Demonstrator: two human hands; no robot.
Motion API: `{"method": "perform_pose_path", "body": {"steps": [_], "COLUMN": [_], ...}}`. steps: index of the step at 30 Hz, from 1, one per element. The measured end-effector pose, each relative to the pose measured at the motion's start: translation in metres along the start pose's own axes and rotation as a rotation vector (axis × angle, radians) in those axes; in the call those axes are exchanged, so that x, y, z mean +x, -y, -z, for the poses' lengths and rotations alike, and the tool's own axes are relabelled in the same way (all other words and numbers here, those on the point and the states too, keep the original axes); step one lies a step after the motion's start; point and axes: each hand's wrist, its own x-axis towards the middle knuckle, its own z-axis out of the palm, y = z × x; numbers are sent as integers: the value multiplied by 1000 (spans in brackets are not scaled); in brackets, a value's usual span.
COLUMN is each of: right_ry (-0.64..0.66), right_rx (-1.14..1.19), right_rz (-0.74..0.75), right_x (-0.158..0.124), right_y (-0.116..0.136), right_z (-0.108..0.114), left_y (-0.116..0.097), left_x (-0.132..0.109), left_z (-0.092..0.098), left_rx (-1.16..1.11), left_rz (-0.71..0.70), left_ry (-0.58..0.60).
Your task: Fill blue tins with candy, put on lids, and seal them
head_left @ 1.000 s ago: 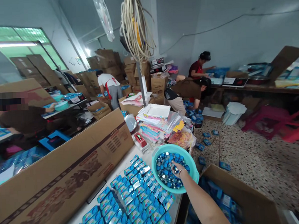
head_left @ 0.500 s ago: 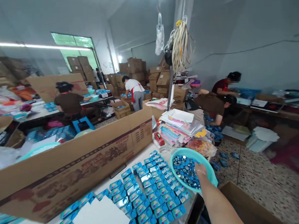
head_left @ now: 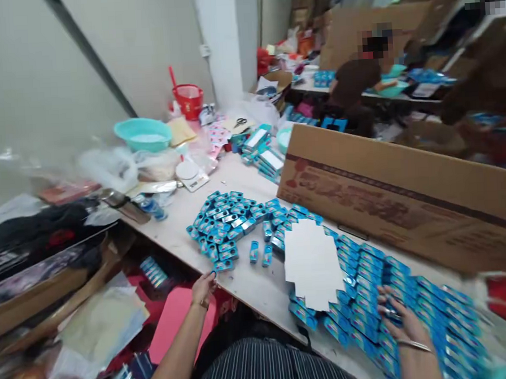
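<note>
The left hand (head_left: 203,290) was at the edge of the table (head_left: 249,286), its fingers' grip impossible to tell, beside clustered blue boxes (head_left: 218,222), then came white card (head_left: 313,265), rowed blue boxes (head_left: 365,288) and the right hand (head_left: 406,320), fingers closed around small shiny caps (head_left: 393,313)

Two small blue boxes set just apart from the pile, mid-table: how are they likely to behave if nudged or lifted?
The small blue boxes look flat-sided, so they'd probably slide rather than roll. Crisp edges suggest fairly stiff walls. Being small beside the left hand, each is likely light, though any contents are hidden.
</note>
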Motion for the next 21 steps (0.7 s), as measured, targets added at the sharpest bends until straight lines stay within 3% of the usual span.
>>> {"method": "perform_pose_path", "body": {"steps": [2,6,9,11,15,21], "right_ry": [134,492,705,771,776,712], "right_rx": [-77,-269,-708,-1029,-1307,-1584], "right_rz": [-70,-154,-64,39,118,187], "right_x": [-11,-42,-61,-68,-63,-42], "right_y": [-13,-37,-61,-78,-105,-119], "right_z": [-78,-227,-319,-367,-425,-458], "left_y": [-13,-46,-60,-63,-65,-76], "left_x": [21,64,87,95,95,86], "left_z": [13,11,5,1,-9,-21], "left_rx": [-3,81,212,319,512,675], "left_rz": [-18,-95,-116,-114,-128,-169], "left_ry": [-63,-91,-95,-111,-147,-168]}}
